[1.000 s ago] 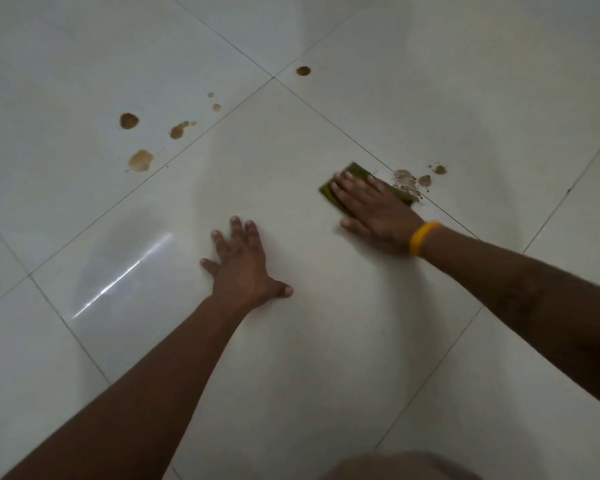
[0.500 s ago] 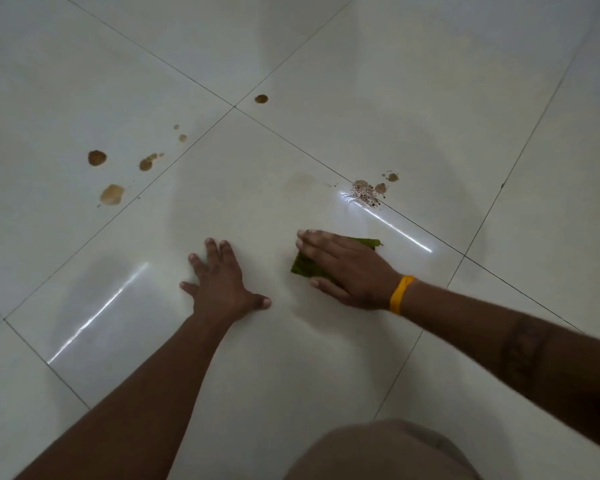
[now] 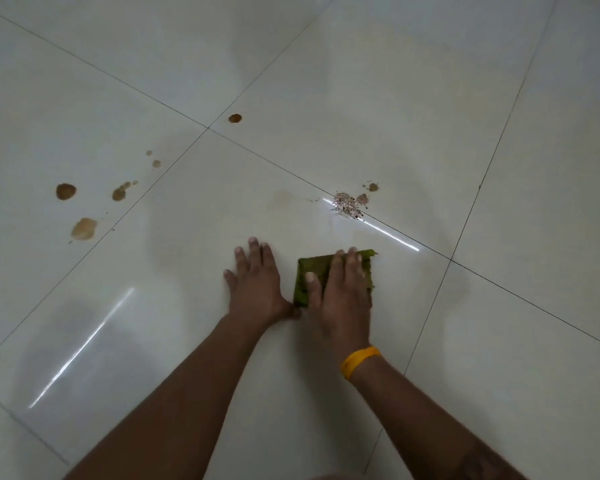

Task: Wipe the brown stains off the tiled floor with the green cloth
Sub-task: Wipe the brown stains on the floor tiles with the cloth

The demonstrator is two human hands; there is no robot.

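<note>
A folded green cloth (image 3: 310,275) lies flat on the white tiled floor (image 3: 430,116). My right hand (image 3: 340,299), with a yellow wristband, presses down on the cloth and covers most of it. My left hand (image 3: 257,285) rests flat on the tile just left of the cloth, fingers spread, thumb close to the cloth's corner. A speckled brown smear (image 3: 347,204) sits on a grout line beyond the cloth. Several brown spots lie at the far left, among them a dark round one (image 3: 65,191) and a pale one (image 3: 83,228). One small spot (image 3: 235,118) lies near the tile junction.
A faint pale smudge (image 3: 284,199) shows on the tile left of the speckled smear. Bright light streaks (image 3: 84,344) reflect off the glossy floor. Dark grout lines cross the view diagonally.
My right hand has dragged the green cloth back from beside the speckled smear toward me, ending next to my left hand. The view has shifted; my left hand stays planted.
</note>
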